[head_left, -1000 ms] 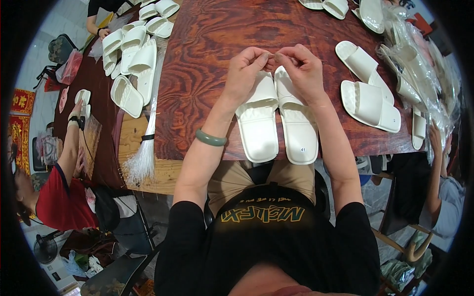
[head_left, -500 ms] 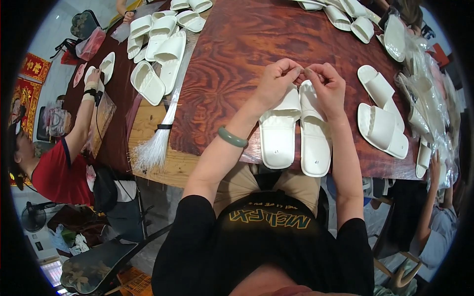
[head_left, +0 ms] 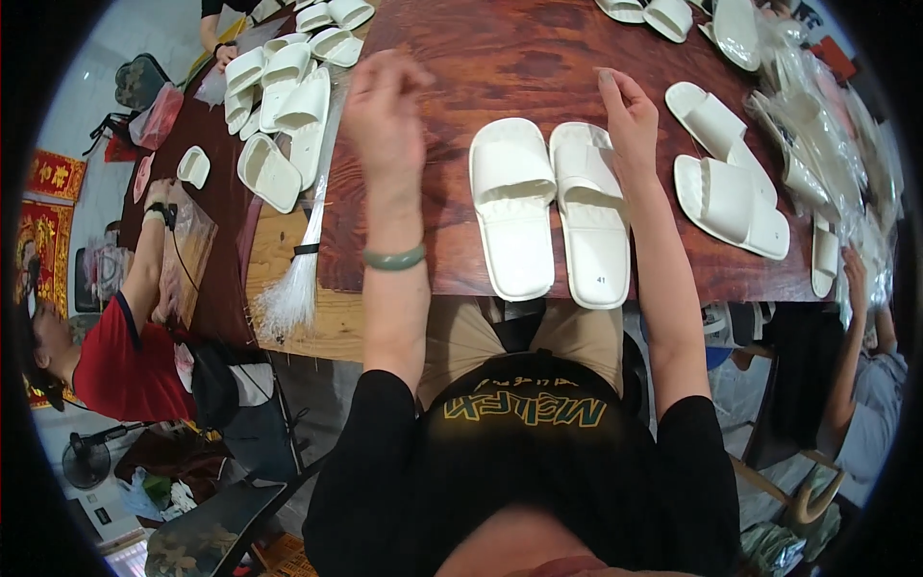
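A pair of white open-toed slippers lies side by side on the reddish-brown table in front of me, toes pointing away. The left slipper point(head_left: 512, 240) and the right slipper point(head_left: 598, 245) overhang the table's near edge slightly at their heels. Up and to the left of the pair, my left hand point(head_left: 385, 106) is in the air, its fingers smeared by motion; a green bangle point(head_left: 394, 259) circles that wrist. Beside the right slipper's strap, my right hand point(head_left: 632, 120) is raised with its thumb and forefinger a little apart, and nothing shows in it.
More white slippers point(head_left: 731, 202) lie to the right, near a heap of clear-bagged slippers point(head_left: 817, 144). At left are a slipper pile point(head_left: 284, 87) and a bundle of white plastic strands point(head_left: 288, 288). A co-worker in red point(head_left: 135, 356) reaches over the left table.
My hands were together over the slipper toes and have parted, the left one swinging left. The slippers appear higher and further left in the view. The red-sleeved co-worker's hand has shifted from a slipper.
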Available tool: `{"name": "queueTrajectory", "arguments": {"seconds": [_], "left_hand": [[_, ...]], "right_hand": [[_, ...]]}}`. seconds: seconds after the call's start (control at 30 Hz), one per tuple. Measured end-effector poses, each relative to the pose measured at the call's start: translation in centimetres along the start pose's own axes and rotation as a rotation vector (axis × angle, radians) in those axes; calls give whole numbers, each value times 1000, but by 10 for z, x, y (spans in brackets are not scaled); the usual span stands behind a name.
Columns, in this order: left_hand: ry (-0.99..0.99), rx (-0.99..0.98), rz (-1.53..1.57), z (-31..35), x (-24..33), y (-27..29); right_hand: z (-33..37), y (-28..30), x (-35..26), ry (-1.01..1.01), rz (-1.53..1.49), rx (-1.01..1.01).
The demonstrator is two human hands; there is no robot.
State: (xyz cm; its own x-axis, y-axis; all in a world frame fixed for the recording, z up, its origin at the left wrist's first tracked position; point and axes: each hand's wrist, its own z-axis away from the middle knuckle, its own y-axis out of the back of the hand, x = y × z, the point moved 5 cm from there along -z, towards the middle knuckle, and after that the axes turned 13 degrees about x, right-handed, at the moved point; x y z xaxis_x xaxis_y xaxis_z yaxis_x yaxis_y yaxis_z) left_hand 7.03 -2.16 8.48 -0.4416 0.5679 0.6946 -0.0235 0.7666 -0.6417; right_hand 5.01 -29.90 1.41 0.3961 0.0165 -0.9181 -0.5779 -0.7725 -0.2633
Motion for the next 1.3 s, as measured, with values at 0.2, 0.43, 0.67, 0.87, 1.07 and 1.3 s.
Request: {"name": "queueTrajectory", "arguments": {"seconds": [0.2,0.43,0.67,0.87,1.07,1.3], "left_hand": [[-422,-27,-319,93,106,3],[-67,-701,-1687,153,-32,-42],[24,-638,-1700,131,-88,-50],[-101,-585,-1577,119,-70,-16],[-350,-621,-1728,65,27,75],[-256,-335,-1753,-58,100,214]], "right_hand": [[-4,4,3,52,43,57],[21,5,-66,484,189,-28],[-11,164,-122,788,836,-116],[-80,274,-85,326,1007,-605],[-102,248,-26,208,914,-754],[-86,198,23,-213,574,-520]]}}
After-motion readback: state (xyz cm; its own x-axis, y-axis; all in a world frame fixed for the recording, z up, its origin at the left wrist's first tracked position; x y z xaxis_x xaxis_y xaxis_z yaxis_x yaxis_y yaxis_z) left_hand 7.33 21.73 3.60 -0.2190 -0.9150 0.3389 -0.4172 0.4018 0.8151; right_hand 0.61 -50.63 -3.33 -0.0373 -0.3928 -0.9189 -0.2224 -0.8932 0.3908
